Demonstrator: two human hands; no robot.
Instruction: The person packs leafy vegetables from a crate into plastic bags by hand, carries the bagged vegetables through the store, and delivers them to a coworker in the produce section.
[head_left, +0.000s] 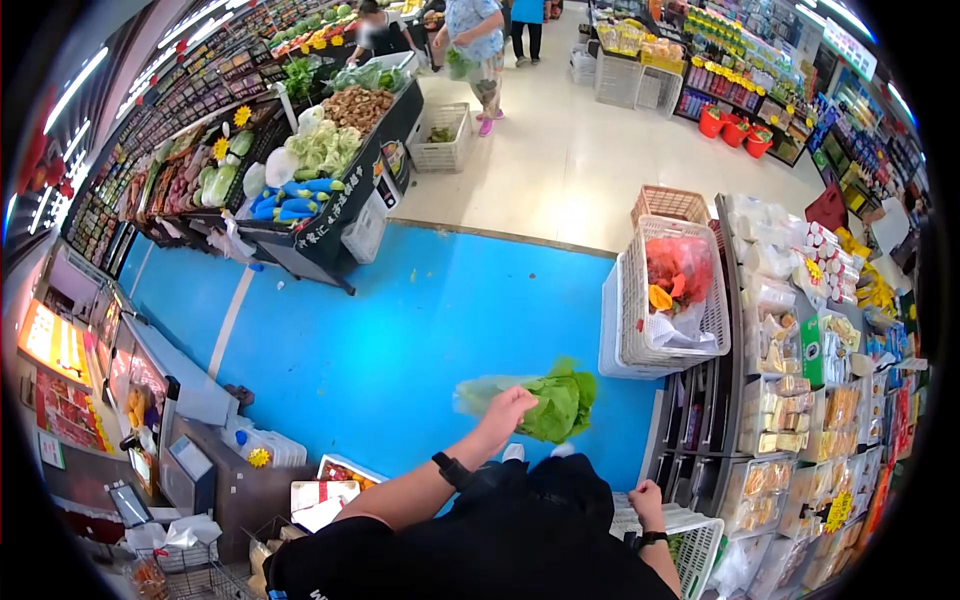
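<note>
Green leafy lettuce hangs in front of me over the blue floor, apparently with a clear plastic bag around its left end. My left hand is closed on the bag and lettuce; a dark band circles that wrist. Lower right, my right hand is curled into a loose fist beside my body, with nothing visible in it. Below it stands a white plastic crate with some greens inside, partly hidden by my arm.
Stacked white crates stand ahead on the right, beside a shelf of packaged food. A vegetable stand is at the upper left. A person in a patterned shirt stands in the aisle. A counter flanks my left.
</note>
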